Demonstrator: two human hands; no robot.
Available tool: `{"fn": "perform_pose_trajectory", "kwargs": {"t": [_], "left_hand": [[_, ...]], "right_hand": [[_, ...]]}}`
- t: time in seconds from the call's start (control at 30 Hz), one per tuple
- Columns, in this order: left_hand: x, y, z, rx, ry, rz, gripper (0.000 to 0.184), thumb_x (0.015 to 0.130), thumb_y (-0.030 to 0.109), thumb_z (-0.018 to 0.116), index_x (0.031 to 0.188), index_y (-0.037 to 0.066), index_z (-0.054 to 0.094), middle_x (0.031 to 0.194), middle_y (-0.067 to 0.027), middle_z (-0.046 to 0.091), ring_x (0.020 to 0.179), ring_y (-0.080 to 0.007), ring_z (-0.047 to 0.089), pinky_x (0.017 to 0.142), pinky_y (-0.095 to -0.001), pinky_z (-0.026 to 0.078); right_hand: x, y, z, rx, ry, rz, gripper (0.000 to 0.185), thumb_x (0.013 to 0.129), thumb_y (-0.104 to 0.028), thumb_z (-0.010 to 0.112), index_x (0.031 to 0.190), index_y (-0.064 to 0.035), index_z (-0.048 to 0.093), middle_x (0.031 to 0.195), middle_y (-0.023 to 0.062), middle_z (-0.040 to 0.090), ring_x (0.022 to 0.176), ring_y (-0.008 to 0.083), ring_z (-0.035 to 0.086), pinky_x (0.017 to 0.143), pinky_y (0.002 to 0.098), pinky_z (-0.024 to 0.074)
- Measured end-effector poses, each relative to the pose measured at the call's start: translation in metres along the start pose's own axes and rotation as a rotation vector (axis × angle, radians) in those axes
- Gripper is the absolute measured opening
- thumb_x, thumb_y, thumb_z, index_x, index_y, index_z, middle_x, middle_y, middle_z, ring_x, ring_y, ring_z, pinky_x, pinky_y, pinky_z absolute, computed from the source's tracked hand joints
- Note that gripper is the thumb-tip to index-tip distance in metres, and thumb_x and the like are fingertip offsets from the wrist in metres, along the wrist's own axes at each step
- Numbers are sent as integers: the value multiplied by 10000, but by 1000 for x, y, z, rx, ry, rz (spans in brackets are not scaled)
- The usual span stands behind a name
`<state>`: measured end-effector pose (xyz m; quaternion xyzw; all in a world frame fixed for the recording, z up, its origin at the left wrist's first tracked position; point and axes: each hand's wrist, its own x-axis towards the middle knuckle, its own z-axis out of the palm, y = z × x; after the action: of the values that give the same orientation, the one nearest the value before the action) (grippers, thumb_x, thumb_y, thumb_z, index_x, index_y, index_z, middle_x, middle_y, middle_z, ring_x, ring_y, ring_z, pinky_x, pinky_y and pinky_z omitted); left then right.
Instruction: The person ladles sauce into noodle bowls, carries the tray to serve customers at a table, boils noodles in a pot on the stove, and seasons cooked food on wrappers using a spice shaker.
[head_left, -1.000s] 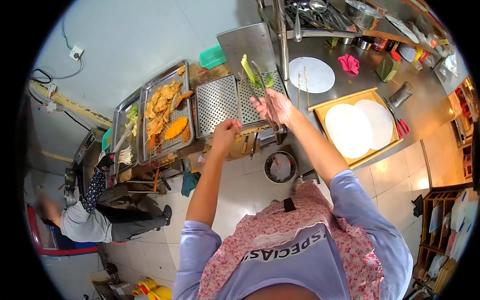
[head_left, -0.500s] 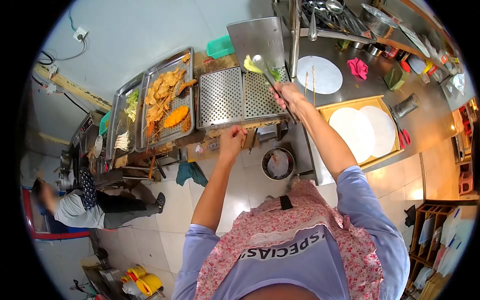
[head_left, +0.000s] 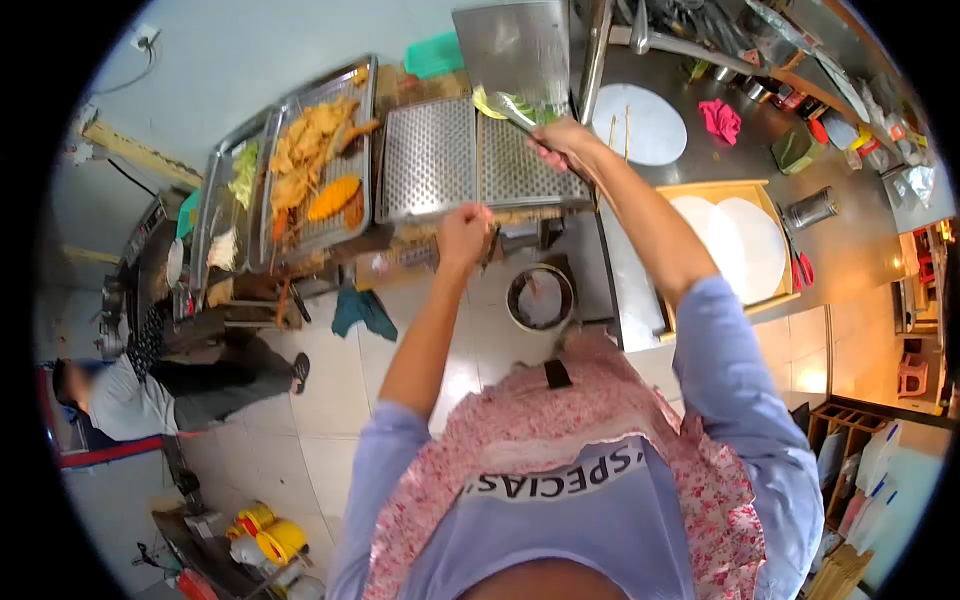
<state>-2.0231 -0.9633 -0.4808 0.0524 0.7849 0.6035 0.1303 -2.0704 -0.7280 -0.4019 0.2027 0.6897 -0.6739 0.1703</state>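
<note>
My right hand [head_left: 566,143] is wrapped round metal tongs [head_left: 517,116] above the right perforated metal tray [head_left: 530,178]. A pale green vegetable leaf [head_left: 485,102] shows at their far end; more green lies behind at the tray's back edge. Curled closed, my left hand [head_left: 463,236] is just in front of the left perforated tray [head_left: 428,160]. Whatever its fingers may hold is hidden. Left of it, a steel tray [head_left: 371,150] bears golden fried pieces [head_left: 310,140] and an orange fried piece [head_left: 334,198]. Another tray beyond carries green leaves [head_left: 243,175] and a white bundle [head_left: 223,250].
An upright metal plate [head_left: 512,50] stands behind the perforated trays. On the right counter are a white round sheet [head_left: 645,125], a wooden tray [head_left: 690,190] with white rounds and red-handled scissors [head_left: 802,270]. A bin [head_left: 540,298] stands below. Another person [head_left: 135,395] is at far left.
The right hand has lowered the tongs and leaf toward the back of the tray, swinging slightly left. My left hand stays closed near the tray front. The whole view has shifted a little.
</note>
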Motion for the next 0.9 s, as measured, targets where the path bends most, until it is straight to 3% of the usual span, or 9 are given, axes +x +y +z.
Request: {"fn": "perform_pose_trajectory", "kwargs": {"t": [0.03,0.1,0.23,0.43,0.53,0.63,0.67,0.77,0.9], "left_hand": [[-2,-8,-1,80,-23,-4,151,851,58,476,750,55,589,616,33,489,545,-54,418,502,-198,322],[26,-4,-7,120,-26,31,156,861,67,472,758,55,589,624,33,490,558,-55,419,514,-201,328],[1,19,-7,3,-12,-18,162,876,60,461,788,42,596,645,31,493,583,-54,411,539,-202,334],[6,42,-16,-8,12,74,157,880,73,475,808,26,606,690,28,511,618,-50,441,561,-212,370],[13,44,-25,10,27,176,130,853,91,517,835,42,636,602,3,519,548,-75,446,526,-246,383],[8,57,-35,117,43,131,120,851,96,527,842,42,634,599,3,509,553,-73,448,532,-242,388],[10,54,-38,116,36,105,116,851,89,525,836,39,629,600,6,496,563,-69,449,540,-238,389],[7,49,-46,115,37,97,114,850,70,519,822,30,623,601,16,492,567,-63,447,531,-236,384],[-3,41,-49,60,-3,43,106,842,52,523,812,26,621,658,36,514,619,-47,451,565,-199,361]], "right_hand": [[10,1,2,-204,52,84,230,911,-165,429,728,-50,507,509,6,435,357,83,364,294,253,290],[17,6,-4,-189,29,78,250,916,-185,429,720,-47,502,505,-3,432,359,81,379,292,242,307],[-19,-14,-30,-180,7,7,303,919,-251,426,704,-48,497,520,-6,460,357,66,408,283,212,345],[-46,-11,-98,-135,-152,165,331,909,-342,461,783,-49,549,534,4,480,370,72,428,307,234,380],[-26,0,-119,-750,36,-64,306,905,-314,482,969,-26,563,654,78,569,516,153,567,421,298,459],[-11,8,-118,-1591,371,-639,301,859,-329,534,942,-45,589,820,135,642,723,265,639,642,383,510],[-14,-5,-107,-1621,326,-421,282,830,-306,554,951,-56,600,972,148,637,904,304,615,771,415,479],[11,-3,-116,-1726,249,-579,260,838,-290,532,906,-54,618,930,157,647,862,301,628,750,415,488],[30,-3,-122,-1758,241,-508,260,841,-268,509,875,-42,635,869,173,652,845,306,630,753,421,486]]}}
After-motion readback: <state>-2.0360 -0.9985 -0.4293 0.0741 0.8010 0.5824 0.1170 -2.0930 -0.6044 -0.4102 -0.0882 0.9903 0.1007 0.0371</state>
